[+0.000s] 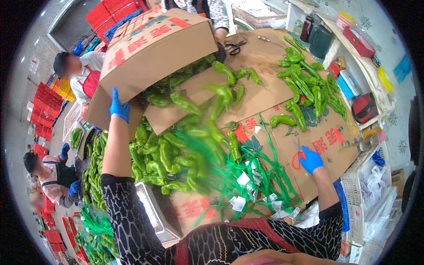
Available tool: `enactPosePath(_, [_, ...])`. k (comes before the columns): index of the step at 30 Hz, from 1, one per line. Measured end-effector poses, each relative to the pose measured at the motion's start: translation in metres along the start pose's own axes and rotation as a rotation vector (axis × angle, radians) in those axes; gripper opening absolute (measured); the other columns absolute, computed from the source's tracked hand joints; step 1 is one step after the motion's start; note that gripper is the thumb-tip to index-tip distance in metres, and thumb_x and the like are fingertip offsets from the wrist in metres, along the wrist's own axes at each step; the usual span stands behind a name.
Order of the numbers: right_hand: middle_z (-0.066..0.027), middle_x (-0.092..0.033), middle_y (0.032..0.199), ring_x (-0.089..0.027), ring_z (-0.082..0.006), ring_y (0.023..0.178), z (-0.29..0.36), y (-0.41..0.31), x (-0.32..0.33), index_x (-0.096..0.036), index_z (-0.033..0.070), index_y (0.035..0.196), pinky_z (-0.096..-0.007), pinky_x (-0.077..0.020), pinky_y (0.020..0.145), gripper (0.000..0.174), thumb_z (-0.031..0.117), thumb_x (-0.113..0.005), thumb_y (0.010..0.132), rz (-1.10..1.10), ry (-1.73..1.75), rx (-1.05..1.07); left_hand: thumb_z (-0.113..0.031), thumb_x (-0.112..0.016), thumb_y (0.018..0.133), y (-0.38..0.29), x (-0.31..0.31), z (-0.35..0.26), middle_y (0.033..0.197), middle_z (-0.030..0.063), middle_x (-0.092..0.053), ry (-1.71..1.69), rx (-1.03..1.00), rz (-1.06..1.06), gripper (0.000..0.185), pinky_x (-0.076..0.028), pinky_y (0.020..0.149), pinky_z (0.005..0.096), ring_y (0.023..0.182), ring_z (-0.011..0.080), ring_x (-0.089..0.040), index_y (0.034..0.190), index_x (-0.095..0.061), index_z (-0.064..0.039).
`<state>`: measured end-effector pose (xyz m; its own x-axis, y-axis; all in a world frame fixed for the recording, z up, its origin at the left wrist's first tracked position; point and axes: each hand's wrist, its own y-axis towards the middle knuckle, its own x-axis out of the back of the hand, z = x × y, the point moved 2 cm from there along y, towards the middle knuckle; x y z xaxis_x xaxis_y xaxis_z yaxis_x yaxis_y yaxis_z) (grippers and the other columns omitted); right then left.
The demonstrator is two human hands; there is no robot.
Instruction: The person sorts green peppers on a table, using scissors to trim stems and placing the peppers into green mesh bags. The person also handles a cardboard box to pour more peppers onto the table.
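My left hand (120,107), in a blue glove, grips the near corner of a tipped cardboard box (159,66) with red printing. Long green peppers (162,155) lie beneath and before its mouth, some blurred as they tumble over a loose cardboard flap (169,116). On the right, my blue-gloved right hand (311,160) holds the scissors (295,161) at the table, one orange loop showing and the other covered by my fingers. Between my hands, green mesh net bags (251,179) with white tags (243,179) form a tangled heap, partly under the falling peppers.
Cardboard sheets (331,159) cover the table. More peppers (308,79) and black scissors (234,49) lie farther off. A co-worker's sleeve (220,20) is behind the box; other people stand left. A scale (165,235) sits near my left elbow, a cluttered shelf (344,53) to the right.
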<state>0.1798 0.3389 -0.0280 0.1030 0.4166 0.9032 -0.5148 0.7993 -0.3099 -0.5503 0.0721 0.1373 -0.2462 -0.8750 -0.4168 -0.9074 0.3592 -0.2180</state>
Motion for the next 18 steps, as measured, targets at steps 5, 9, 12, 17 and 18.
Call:
enactPosePath(5, [-0.0196, -0.063, 0.117, -0.063, -0.0328, 0.103, 0.034, 0.013, 0.011, -0.056, 0.006, 0.127, -0.0430, -0.0506, 0.087, 0.046, 0.028, -0.064, 0.087, -0.261, 0.129, 0.177, -0.051, -0.064, 0.087, -0.077, 0.018, 0.051, 0.140, 0.0064, -0.048, -0.112, -0.172, 0.129, 0.069, -0.041, 0.101, 0.0394, 0.121, 0.0252, -0.049, 0.140, -0.042, -0.011])
enactPosePath(9, [-0.0124, -0.063, 0.119, -0.061, -0.0203, 0.109, 0.126, 0.078, 0.039, -0.058, 0.004, 0.123, -0.0312, -0.0475, 0.092, 0.035, 0.025, -0.059, 0.095, -0.166, 0.890, 0.392, -0.043, -0.063, 0.090, -0.161, 0.070, 0.128, 0.135, 0.0069, -0.048, -0.187, -0.079, -0.013, 0.059, -0.044, 0.092, 0.0380, 0.110, 0.0219, -0.051, 0.139, -0.044, -0.016])
enactPosePath(12, [-0.0112, -0.058, 0.126, -0.058, -0.0232, 0.114, 0.189, 0.148, 0.045, -0.050, 0.006, 0.131, -0.0355, -0.0447, 0.097, 0.044, 0.035, -0.051, 0.098, 0.053, 1.339, 0.404, -0.034, -0.057, 0.095, -0.195, 0.086, 0.141, 0.132, 0.0042, -0.052, 0.187, -0.177, 0.030, 0.051, -0.050, 0.083, 0.0340, 0.107, 0.0220, -0.056, 0.140, -0.040, -0.015])
enactPosePath(17, [-0.0138, -0.044, 0.143, -0.045, -0.0298, 0.129, 0.305, 0.181, 0.005, -0.035, 0.011, 0.144, -0.0448, -0.0363, 0.107, 0.074, 0.064, -0.039, 0.093, 0.735, 1.870, 0.177, -0.017, -0.057, 0.089, -0.216, 0.094, 0.128, 0.132, 0.0085, -0.055, 0.121, -0.055, 0.320, 0.049, -0.042, 0.099, 0.0387, 0.118, 0.0248, -0.052, 0.135, -0.047, -0.003])
enactPosePath(18, [-0.0137, -0.041, 0.146, -0.042, -0.0307, 0.132, 0.327, 0.178, -0.011, -0.033, 0.012, 0.146, -0.0468, -0.0337, 0.109, 0.078, 0.068, -0.036, 0.092, 0.782, 1.956, 0.132, -0.020, -0.057, 0.089, -0.224, 0.092, 0.129, 0.135, 0.0099, -0.053, -0.201, 0.064, 0.356, 0.049, -0.039, 0.103, 0.0412, 0.121, 0.0275, -0.050, 0.135, -0.047, -0.005])
